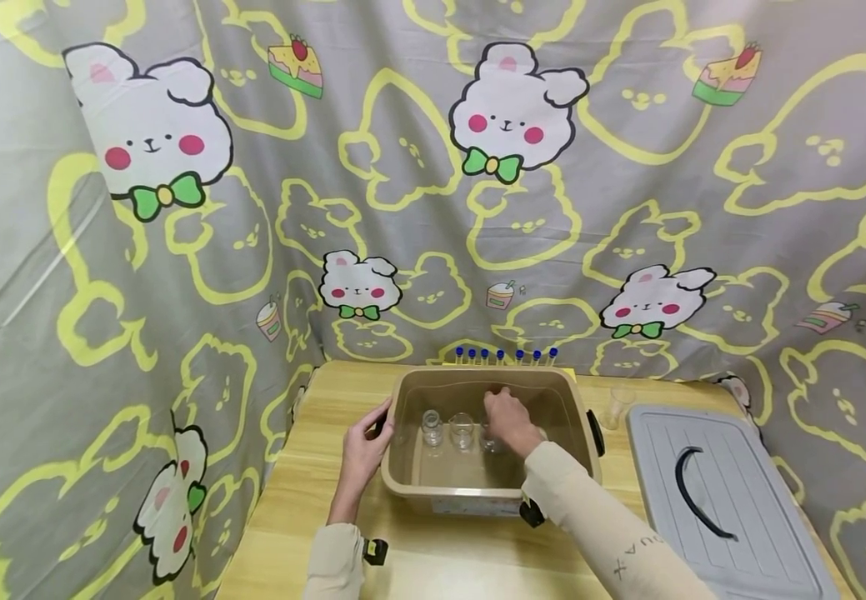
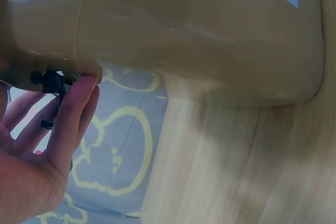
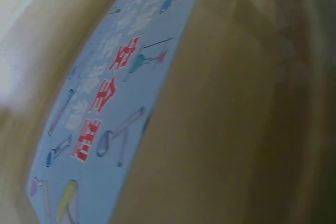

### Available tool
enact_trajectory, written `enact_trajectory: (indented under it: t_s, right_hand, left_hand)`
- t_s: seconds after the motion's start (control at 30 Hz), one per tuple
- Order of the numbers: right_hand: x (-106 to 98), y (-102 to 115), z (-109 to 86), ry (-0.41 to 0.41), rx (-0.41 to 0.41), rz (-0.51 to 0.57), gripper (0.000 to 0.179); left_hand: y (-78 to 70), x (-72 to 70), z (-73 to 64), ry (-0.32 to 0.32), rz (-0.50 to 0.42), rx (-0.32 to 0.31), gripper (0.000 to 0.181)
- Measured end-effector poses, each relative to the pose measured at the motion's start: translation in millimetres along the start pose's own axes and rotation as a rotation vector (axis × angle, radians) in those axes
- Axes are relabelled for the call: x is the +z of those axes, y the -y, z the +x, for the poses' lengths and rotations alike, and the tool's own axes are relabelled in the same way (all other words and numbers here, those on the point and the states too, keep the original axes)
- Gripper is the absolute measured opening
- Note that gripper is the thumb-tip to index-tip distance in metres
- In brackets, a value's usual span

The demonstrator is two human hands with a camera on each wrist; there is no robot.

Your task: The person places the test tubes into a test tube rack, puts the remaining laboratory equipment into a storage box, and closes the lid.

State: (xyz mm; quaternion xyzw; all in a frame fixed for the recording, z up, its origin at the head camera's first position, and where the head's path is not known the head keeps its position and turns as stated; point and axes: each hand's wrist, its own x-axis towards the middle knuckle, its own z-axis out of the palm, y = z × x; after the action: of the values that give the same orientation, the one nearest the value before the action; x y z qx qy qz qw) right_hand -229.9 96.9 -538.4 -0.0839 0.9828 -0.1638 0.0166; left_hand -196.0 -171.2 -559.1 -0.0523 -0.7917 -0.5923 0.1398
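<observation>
A brown plastic storage bin stands on the wooden table. At its left end my left hand holds the rim beside a black latch, thumb and fingers on either side in the left wrist view. My right hand reaches down inside the bin, right of centre; its fingertips are hidden. On the bin floor a small glass bottle and a glass beaker stand side by side. Another clear glass vessel is just below the right hand. The right wrist view shows the bin's printed label, blurred, but not the hand.
Behind the bin, several blue-capped tubes stand in a row. A clear glass vessel is on the table right of the bin. Farther right lies a grey lid with a black handle. Patterned curtains enclose the table.
</observation>
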Motion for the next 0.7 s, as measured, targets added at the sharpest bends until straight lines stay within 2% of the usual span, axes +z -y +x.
enact_trajectory:
  t_s: [0.07, 0.23, 0.4, 0.7]
  right_hand:
    - [-1, 0, 0.9, 0.008, -0.005, 0.012, 0.037]
    - [-11, 0, 3.8, 0.045, -0.018, 0.018, 0.035]
    - [-29, 3, 3.3, 0.085, -0.018, 0.014, 0.034]
    - [-75, -3, -4.3, 0.031, -0.032, 0.056, 0.026]
  left_hand:
    - [9.5, 1.4, 1.1, -0.008, 0.000, -0.005, 0.034]
    - [9.9, 0.3, 0.3, 0.005, 0.000, -0.032, 0.035]
    - [8.8, -1.7, -0.1, 0.014, 0.008, -0.049, 0.035]
    - [8.5, -0.8, -0.6, 0.019, 0.007, -0.035, 0.037]
